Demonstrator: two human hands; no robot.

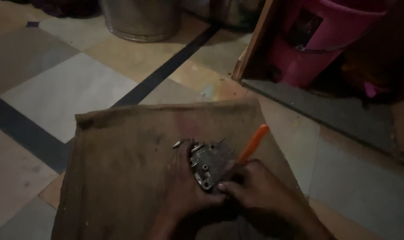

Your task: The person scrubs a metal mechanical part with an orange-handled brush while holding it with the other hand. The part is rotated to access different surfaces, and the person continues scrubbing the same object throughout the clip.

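A grey metal part (209,163) is gripped by the left hand (188,189). An orange-handled tool (252,144) is held tight by the right hand (255,189).

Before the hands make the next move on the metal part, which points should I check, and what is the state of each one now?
1. Left hand steadies the metal part: ok.
2. Right hand grips the orange-handled tool: ok.
3. Tool tip seated on the part: cannot tell, hidden by fingers.
4. Part lies on the brown sackcloth, not on bare floor tiles: ok.
5. Light enough to see small details: not ok, scene is dim.
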